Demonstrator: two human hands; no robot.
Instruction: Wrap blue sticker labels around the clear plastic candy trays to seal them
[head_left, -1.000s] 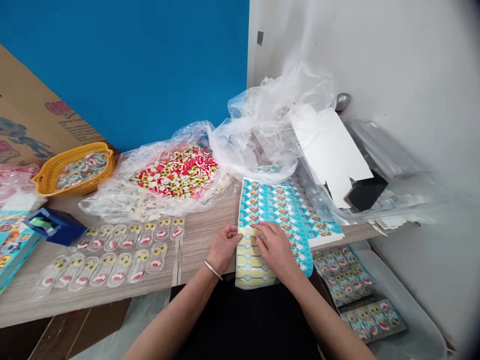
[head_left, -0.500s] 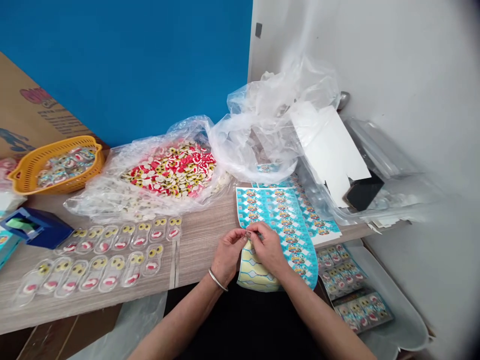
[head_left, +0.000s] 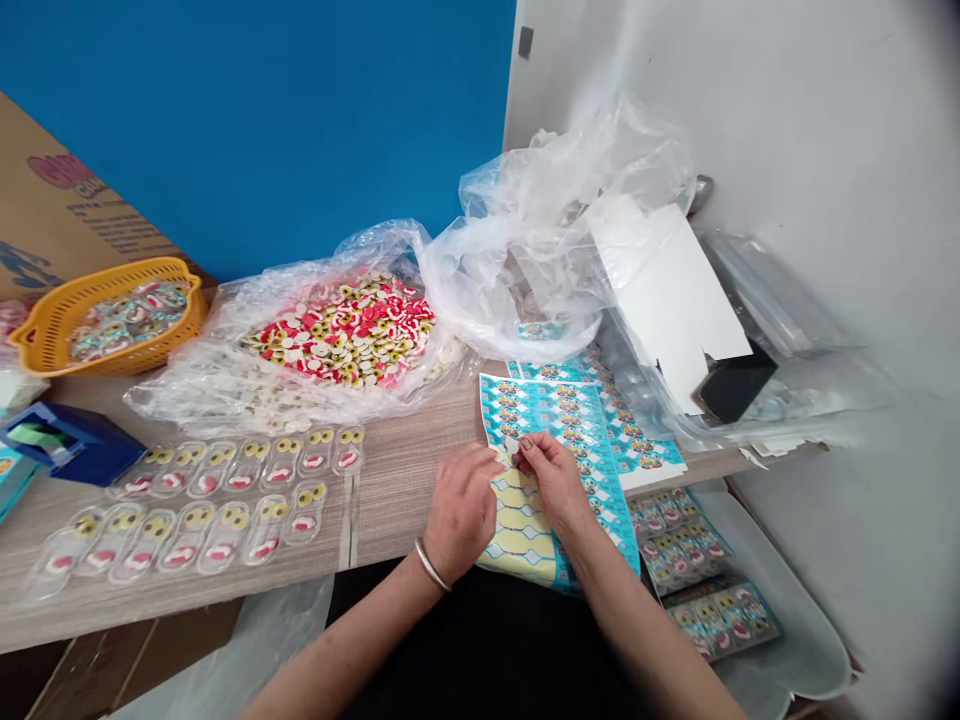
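Observation:
A sheet of blue printed stickers [head_left: 570,410] lies at the table's front edge and hangs over it. Its near left part is bare yellow backing [head_left: 514,520], with pale outlines between the peeled places. My right hand [head_left: 559,485] is over the sheet, thumb and forefinger pinching a small whitish scrap [head_left: 512,446]. Just left of it, my left hand [head_left: 461,505] has its fingers curled in at the sheet's left edge; their tips are hidden, so I cannot see what they hold. Two rows of clear plastic blister shells [head_left: 229,530] with yellow-and-red pieces lie to the left.
An open plastic bag of loose red, white and yellow pieces [head_left: 352,330] lies at the back. Left are an orange basket [head_left: 150,360] of packs and a blue tape dispenser [head_left: 82,450]. Crumpled plastic [head_left: 555,230] and white card [head_left: 667,290] sit right, above a bin [head_left: 795,600].
My hands have moved apart; they were pinched together over the sheet. The left hand has turned back-up, and the whitish scrap now shows in my right fingers. The view has shifted slightly.

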